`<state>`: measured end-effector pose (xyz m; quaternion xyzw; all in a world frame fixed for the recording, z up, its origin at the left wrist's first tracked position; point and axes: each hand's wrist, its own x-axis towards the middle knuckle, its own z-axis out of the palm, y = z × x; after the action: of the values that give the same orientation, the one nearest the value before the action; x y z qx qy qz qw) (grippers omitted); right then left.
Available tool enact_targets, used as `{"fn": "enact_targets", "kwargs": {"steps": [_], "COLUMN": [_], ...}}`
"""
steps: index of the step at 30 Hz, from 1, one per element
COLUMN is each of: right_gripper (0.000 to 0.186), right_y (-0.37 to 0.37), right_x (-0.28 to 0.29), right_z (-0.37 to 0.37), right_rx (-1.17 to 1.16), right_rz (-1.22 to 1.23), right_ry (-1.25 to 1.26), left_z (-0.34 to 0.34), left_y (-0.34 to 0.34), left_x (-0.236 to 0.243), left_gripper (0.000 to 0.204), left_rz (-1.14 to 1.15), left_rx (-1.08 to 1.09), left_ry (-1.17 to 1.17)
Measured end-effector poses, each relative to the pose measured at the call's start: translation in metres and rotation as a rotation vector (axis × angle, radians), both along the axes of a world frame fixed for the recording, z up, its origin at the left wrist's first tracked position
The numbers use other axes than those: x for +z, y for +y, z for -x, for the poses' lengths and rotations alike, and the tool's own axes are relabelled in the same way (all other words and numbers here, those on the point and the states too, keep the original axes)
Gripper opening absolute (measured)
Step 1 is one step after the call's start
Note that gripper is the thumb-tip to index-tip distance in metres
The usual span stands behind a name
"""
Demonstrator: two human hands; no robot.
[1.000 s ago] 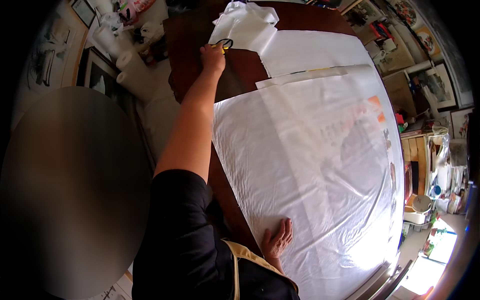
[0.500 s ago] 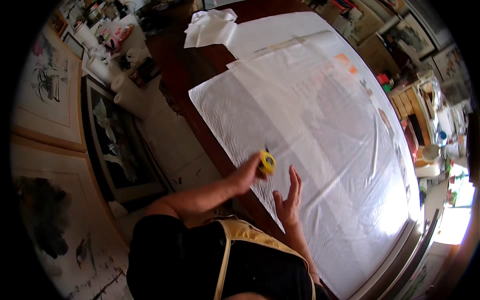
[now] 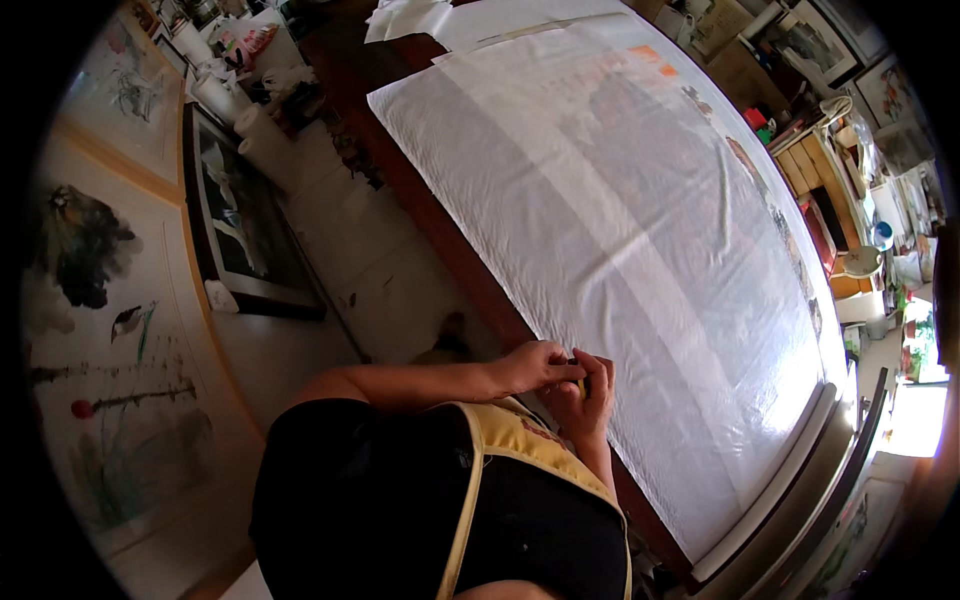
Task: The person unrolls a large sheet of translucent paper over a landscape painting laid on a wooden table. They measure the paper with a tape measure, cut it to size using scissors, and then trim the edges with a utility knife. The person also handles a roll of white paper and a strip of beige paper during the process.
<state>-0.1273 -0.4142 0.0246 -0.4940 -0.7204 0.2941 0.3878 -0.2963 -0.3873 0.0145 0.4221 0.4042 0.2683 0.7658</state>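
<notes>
My hands meet over the near edge of the table, close to my apron. Between them shows a small yellow part of a tape measure (image 3: pixel 582 385), mostly hidden by fingers. My left hand (image 3: pixel 530 367) is closed, its fingertips pinched against it. Around its other side curl the fingers of my right hand (image 3: pixel 588 397). Beyond the hands, a large translucent white sheet (image 3: pixel 520 230) covers the table, lightly wrinkled. Through it a dark painted picture (image 3: pixel 640 130) and an orange patch (image 3: pixel 655 60) show faintly.
A dark red-brown table edge (image 3: pixel 430 225) runs along the sheet's left side. Framed paintings (image 3: pixel 130 350) lean at the left, beside white paper rolls (image 3: pixel 262 140). Folded white cloth or paper (image 3: pixel 408 18) lies at the far end. A wooden shelf (image 3: pixel 800 165) with clutter stands at the right.
My hands were apart, the left holding the tape measure over the sheet and the right open. Both have drawn together toward my body around it. The view has shifted.
</notes>
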Motion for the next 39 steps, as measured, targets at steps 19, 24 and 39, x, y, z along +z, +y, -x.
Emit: {"fn": "enact_targets", "kwargs": {"steps": [19,24,39], "right_gripper": [0.026,0.023,0.029], "right_y": [-0.125,-0.099,-0.037], "right_x": [-0.063,-0.054,-0.034], "right_z": [-0.32,-0.272,-0.144], "right_rx": [-0.716,-0.428,-0.36], "right_rz": [0.705,0.56,0.567], "right_ry": [-1.003,-0.836,-0.835], "left_z": [0.296,0.266,0.147], "left_y": [0.171,0.193,0.118], "left_x": [-0.023,-0.049,-0.101], "left_gripper": [0.015,0.028,0.062], "left_rz": [-0.009,-0.072,-1.159], "left_rx": [1.296,1.203,0.563], "left_ry": [-0.374,-0.366,1.296]}}
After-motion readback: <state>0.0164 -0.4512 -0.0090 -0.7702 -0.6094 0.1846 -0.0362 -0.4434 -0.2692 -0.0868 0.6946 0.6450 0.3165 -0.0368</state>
